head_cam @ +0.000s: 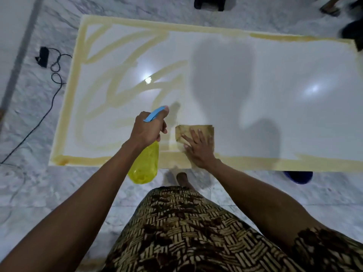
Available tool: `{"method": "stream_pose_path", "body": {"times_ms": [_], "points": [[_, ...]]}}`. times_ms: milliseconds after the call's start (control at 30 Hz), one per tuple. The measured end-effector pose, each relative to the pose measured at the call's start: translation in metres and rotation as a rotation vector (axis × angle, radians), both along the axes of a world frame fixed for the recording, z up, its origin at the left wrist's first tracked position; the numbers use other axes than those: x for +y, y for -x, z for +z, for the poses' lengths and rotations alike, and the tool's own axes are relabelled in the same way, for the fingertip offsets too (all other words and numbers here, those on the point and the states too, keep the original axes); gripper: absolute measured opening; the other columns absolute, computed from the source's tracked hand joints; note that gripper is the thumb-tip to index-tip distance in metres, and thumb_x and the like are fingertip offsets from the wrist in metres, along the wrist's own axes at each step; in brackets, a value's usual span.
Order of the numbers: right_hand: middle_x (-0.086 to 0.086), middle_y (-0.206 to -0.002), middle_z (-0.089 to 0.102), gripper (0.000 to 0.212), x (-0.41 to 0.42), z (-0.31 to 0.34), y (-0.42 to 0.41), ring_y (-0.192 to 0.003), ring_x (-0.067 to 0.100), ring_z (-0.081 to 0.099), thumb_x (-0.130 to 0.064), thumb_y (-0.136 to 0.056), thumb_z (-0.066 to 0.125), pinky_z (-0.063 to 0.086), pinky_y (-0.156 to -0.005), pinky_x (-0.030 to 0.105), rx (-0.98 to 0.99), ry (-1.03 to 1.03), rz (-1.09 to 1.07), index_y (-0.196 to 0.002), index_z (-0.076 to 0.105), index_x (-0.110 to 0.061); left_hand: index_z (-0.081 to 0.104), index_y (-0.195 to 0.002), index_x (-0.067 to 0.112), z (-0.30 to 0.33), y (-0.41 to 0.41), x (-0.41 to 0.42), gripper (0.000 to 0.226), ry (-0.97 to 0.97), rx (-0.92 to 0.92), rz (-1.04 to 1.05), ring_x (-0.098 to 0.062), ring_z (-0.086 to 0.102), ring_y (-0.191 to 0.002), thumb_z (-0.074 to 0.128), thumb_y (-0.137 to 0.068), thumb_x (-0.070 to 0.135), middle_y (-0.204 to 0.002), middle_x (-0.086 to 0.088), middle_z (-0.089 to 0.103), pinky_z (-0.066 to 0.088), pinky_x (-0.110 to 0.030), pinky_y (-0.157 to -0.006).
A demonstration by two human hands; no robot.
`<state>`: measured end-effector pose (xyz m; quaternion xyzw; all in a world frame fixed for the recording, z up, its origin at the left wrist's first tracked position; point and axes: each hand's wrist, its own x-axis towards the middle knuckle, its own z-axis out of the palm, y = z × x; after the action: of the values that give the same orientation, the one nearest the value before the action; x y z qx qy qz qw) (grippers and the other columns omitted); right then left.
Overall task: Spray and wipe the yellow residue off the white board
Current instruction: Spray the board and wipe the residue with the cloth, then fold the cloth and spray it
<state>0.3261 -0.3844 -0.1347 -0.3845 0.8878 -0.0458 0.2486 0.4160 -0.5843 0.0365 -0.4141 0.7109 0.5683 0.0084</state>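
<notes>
We grip yellow plastic spray bottle (pixel 144 167) in left hand (pixel 148 130), blue nozzle aimed at streaks on white board (pixel 275 85) lying on floor. Right hand (pixel 198 149), fingers flat, presses stained tan cloth (pixel 204 130) near board's front edge, ready for wiping.

Single view only, head-worn, wide-angle. Camera sits above the person's torso and looks forward and steeply down. Both forearms enter from the bottom corners and converge near frame centre, close to the lens; left hand (pixel 148 129) and right hand (pixel 198 150) sit just below mid-frame. White board (pixel 275 95) lies flat on the marble floor (pixel 29 193) and fills the upper half, its near edge running across the middle and its far edge close to the top. Right end of the board runs out of frame. Straight edges bow, as with a wide lens. No second view, so no shared region.
</notes>
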Motion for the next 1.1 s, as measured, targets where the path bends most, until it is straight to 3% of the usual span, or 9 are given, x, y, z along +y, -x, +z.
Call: {"method": "stream_pose_path", "body": {"times_ms": [167,233,300,367,467,667,800,967,1100], "points": [[-0.005,-0.168,0.005,0.05,0.008,0.018,-0.045,-0.155,0.026,-0.004,-0.048,-0.107,0.024,0.004,-0.12,0.06,-0.218,-0.01,-0.066,-0.156,0.022,-0.037,0.073,-0.072,-0.002,0.013,-0.039,0.016,0.067,0.026,0.033,-0.014,-0.025,0.059,-0.045,0.058,-0.104,0.055,-0.075,-0.016,0.077,0.053,-0.033,-0.062],[0.002,-0.164,0.025,0.059,0.005,0.039,-0.054,-0.152,0.03,0.017,-0.056,-0.103,0.02,0.019,-0.119,0.05,-0.295,0.027,-0.113,-0.154,0.034,-0.027,0.072,-0.07,-0.001,0.02,-0.049,0.021,0.066,0.039,0.049,-0.023,-0.024,0.058,-0.045,0.058,-0.104,0.054,-0.075,-0.017,0.077,0.052,-0.032,-0.062],[0.015,-0.137,0.057,0.069,-0.003,0.064,-0.059,-0.128,0.033,0.051,-0.058,-0.101,0.019,0.037,-0.099,0.035,-0.364,0.147,-0.225,-0.137,0.055,-0.012,0.071,-0.069,0.001,0.029,-0.055,0.023,0.066,0.051,0.067,-0.019,-0.025,0.058,-0.046,0.058,-0.104,0.055,-0.075,-0.017,0.077,0.053,-0.032,-0.063],[0.012,-0.111,0.063,0.053,-0.015,0.095,-0.058,-0.104,0.029,0.06,-0.046,-0.107,0.03,0.043,-0.085,0.032,-0.557,0.318,-0.459,-0.125,0.06,-0.006,0.071,-0.068,0.002,0.04,-0.058,0.022,0.066,0.071,0.094,-0.018,-0.024,0.059,-0.047,0.057,-0.104,0.055,-0.075,-0.015,0.078,0.053,-0.032,-0.064],[0.012,-0.109,0.071,0.047,-0.026,0.129,-0.049,-0.094,0.03,0.068,-0.046,-0.104,0.043,0.057,-0.085,0.039,-0.837,0.602,-0.724,-0.115,0.066,-0.006,0.072,-0.069,0.007,0.056,-0.062,0.02,0.059,0.098,0.132,-0.041,-0.023,0.057,-0.046,0.057,-0.105,0.052,-0.075,-0.016,0.078,0.052,-0.031,-0.063],[0.021,-0.124,0.067,0.057,-0.052,0.187,-0.031,-0.108,0.036,0.065,-0.046,-0.105,0.032,0.049,-0.101,0.049,-1.26,0.953,-0.814,-0.124,0.065,-0.004,0.071,-0.067,0.003,0.075,-0.077,0.013,0.058,0.085,0.12,-0.078,-0.03,0.061,-0.053,0.06,-0.102,0.048,-0.075,-0.02,0.077,0.056,-0.037,-0.067],[0.023,-0.129,0.065,0.06,-0.069,0.194,-0.034,-0.117,0.039,0.063,-0.051,-0.105,0.031,0.049,-0.102,0.055,-1.346,0.962,-0.805,-0.131,0.061,-0.006,0.068,-0.061,0.003,0.076,-0.091,0.008,0.06,0.096,0.128,-0.023,-0.03,0.062,-0.054,0.063,-0.099,0.05,-0.067,-0.019,0.074,0.058,-0.039,-0.067],[0.019,-0.127,0.067,0.062,-0.089,0.209,-0.043,-0.108,0.034,0.068,-0.051,-0.106,0.026,0.055,-0.091,0.048,-1.405,0.922,-0.736,-0.133,0.059,-0.007,0.062,-0.056,0.004,0.08,-0.108,0.002,0.059,0.085,0.106,0.064,-0.024,0.055,-0.047,0.066,-0.096,0.047,-0.05,-0.012,0.061,0.054,-0.034,-0.061],[0.02,-0.131,0.064,0.063,-0.107,0.216,-0.047,-0.112,0.035,0.066,-0.051,-0.105,0.027,0.053,-0.095,0.048,-1.435,0.89,-0.718,-0.133,0.058,-0.005,0.07,-0.067,-0.004,0.083,-0.116,-0.009,0.066,0.105,0.124,0.093,-0.03,0.065,-0.055,0.062,-0.093,0.056,-0.067,-0.018,0.074,0.06,-0.041,-0.07]]}}
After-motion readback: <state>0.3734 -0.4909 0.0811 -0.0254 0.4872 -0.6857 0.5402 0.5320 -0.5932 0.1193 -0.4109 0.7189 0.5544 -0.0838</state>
